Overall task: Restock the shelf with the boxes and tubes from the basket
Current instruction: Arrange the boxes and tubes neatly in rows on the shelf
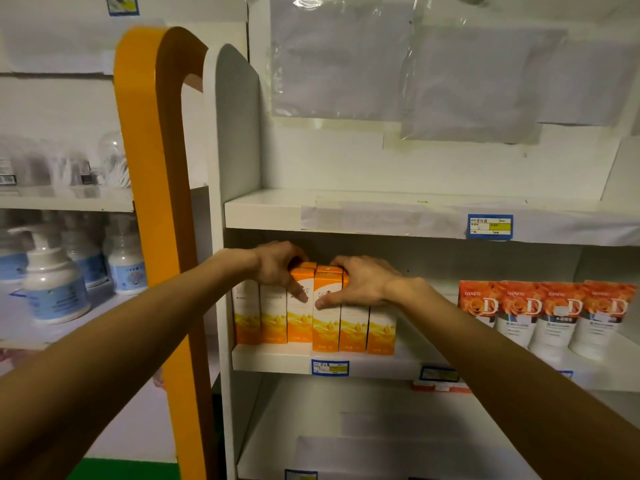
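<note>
On the far left, white pump bottles with blue labels [52, 282] stand on a neighbouring unit, beyond the orange curved end panel [145, 168]. They are no part of my job here.

My left hand [277, 268] grips the top of the row of tall orange-and-white cardboard boxes [325, 323] on the white middle shelf [277, 362], fingers curled over the box tops, thumb pressed on a front face. My right hand [360, 285] has the same sort of grip from the other side, fingers over the tops and thumb on the front of the middle box. Between the two I am squeezing the boxes together and squaring them up.

Six boxes stand in the front row, upright and touching, so I judge the box part mostly done. Further right on the same shelf, well apart from the boxes, stand four white tubes with orange rose-printed tops [547, 317], already faced forward.

The basket is not in view, so I cannot tell what is left in it. The shelf above and the one below hold no stock that I can see.
</note>
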